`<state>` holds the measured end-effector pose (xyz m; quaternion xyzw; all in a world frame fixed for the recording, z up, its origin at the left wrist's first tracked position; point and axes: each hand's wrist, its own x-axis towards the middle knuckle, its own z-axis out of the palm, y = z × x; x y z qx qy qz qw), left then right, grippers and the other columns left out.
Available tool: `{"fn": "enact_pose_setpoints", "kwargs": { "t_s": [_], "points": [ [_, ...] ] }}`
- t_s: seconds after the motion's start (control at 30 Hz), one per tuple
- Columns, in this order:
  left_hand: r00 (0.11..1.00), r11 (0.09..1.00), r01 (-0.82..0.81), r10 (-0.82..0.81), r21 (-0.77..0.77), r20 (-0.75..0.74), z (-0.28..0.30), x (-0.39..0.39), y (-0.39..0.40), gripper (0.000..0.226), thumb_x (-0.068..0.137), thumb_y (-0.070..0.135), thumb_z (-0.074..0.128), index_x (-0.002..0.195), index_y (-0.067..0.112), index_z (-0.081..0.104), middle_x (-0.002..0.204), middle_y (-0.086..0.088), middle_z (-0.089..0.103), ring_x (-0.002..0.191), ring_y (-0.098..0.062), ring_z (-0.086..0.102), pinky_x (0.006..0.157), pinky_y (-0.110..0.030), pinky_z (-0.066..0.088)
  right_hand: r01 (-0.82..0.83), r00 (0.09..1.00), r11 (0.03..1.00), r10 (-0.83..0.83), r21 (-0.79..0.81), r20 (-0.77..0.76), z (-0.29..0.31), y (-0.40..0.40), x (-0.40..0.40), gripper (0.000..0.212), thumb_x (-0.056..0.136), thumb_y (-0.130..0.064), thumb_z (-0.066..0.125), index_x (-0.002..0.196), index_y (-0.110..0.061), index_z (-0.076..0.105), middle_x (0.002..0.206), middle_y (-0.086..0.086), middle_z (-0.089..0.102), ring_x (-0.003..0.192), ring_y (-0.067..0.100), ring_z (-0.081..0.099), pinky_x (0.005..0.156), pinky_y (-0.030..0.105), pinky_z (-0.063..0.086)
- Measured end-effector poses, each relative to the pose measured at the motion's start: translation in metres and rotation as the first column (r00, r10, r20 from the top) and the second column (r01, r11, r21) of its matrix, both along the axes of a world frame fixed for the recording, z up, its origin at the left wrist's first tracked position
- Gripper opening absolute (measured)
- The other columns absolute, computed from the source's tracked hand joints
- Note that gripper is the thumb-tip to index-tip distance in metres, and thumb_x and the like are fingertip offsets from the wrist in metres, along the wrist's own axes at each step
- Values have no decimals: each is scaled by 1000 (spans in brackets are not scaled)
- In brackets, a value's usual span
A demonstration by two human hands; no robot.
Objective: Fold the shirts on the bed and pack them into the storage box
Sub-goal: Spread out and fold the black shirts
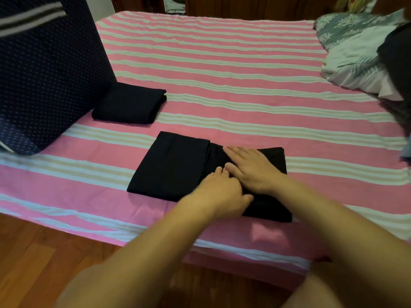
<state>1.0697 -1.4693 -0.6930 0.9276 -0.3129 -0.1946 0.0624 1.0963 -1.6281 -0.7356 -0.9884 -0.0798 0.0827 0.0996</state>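
A black shirt [173, 165] lies partly folded near the front edge of the bed [222, 70]. My right hand [251, 167] lies flat on its right half with the fingers straight. My left hand [220, 192] rests on the shirt just below the right hand, fingers pressed down on the cloth. A second black shirt [131, 103], folded into a small rectangle, sits further back on the left, beside the dark blue dotted storage box [44, 74]. The inside of the box is hidden.
The bed carries a pink and white striped sheet. Pillows [355, 45] and some dark cloth [398, 63] lie at the right edge. The wooden floor [44, 252] runs below the front edge of the bed.
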Motion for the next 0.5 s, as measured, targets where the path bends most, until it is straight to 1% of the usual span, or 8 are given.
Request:
{"fn": "enact_pose_setpoints", "kwargs": {
  "t_s": [0.07, 0.13, 0.2, 0.23, 0.3, 0.37, 0.43, 0.5],
  "points": [
    [992, 963, -83, 104, -255, 70, 24, 12, 32, 38, 99, 42, 44, 124, 23, 66, 129, -8, 65, 122, -29, 58, 99, -40, 49, 29, 999, 996, -28, -87, 19, -5, 2, -2, 77, 94, -69, 2, 161, -31, 2, 169, -6, 6, 155, 19, 6, 125, 42, 3],
    [899, 864, -296, 396, -407, 186, 30, 43, 79, 36, 97, 37, 44, 117, 19, 68, 121, -9, 68, 112, -32, 61, 94, -43, 51, 43, 999, 992, -41, -115, 23, -6, 4, 0, 74, 97, -69, 7, 161, -32, -2, 169, -6, 2, 155, 21, 2, 125, 43, 0],
    [764, 795, -558, 604, -236, 229, 21, 74, 123, 49, 101, 43, 42, 130, 7, 59, 132, -21, 58, 118, -43, 55, 97, -48, 47, 46, 999, 992, -48, -119, -11, 1, 5, 0, 73, 98, -70, 9, 160, -34, -4, 169, -6, -4, 155, 24, -5, 125, 46, -4],
    [744, 771, -628, 635, -110, 207, 14, 85, 137, 54, 102, 47, 43, 127, 2, 59, 131, -25, 57, 116, -44, 55, 94, -48, 47, 53, 998, 993, -54, -102, -13, 6, 6, -3, 73, 98, -70, 10, 160, -36, -4, 169, -6, -8, 155, 24, -10, 124, 48, -6],
    [767, 773, -633, 634, -45, 97, 5, 99, 147, 53, 100, 51, 51, 100, 1, 66, 110, -23, 68, 95, -38, 61, 78, -41, 47, 66, 997, 997, -65, -32, 41, 15, 6, -19, 73, 96, -72, 13, 159, -38, -3, 168, -8, -12, 154, 22, -14, 124, 48, -7],
    [749, 727, -661, 654, -185, -107, 3, 113, 146, 45, 94, 49, 65, 86, 5, 69, 89, -13, 72, 81, -30, 65, 73, -37, 48, 38, 998, 998, -36, -42, 60, 17, 8, -46, 77, 92, -75, 9, 159, -40, -2, 167, -10, -12, 154, 20, -14, 124, 47, -8],
    [706, 686, -703, 640, -189, -303, 8, 126, 148, 36, 87, 42, 76, 93, 6, 74, 90, -10, 76, 86, -27, 71, 87, -40, 55, 1, 1000, 997, -1, -76, -1, 8, 12, -68, 85, 84, -79, -4, 159, -40, 1, 167, -11, -10, 154, 19, -14, 125, 46, -7],
    [646, 677, -727, 617, -116, -449, 27, 126, 147, 34, 85, 28, 79, 108, 3, 72, 102, -13, 77, 98, -29, 73, 100, -46, 54, 72, 995, 993, -78, 97, 56, 6, 13, -73, 85, 88, -79, 2, 159, -36, 18, 168, -9, 6, 155, 18, -1, 126, 42, 2]
  ]
}}
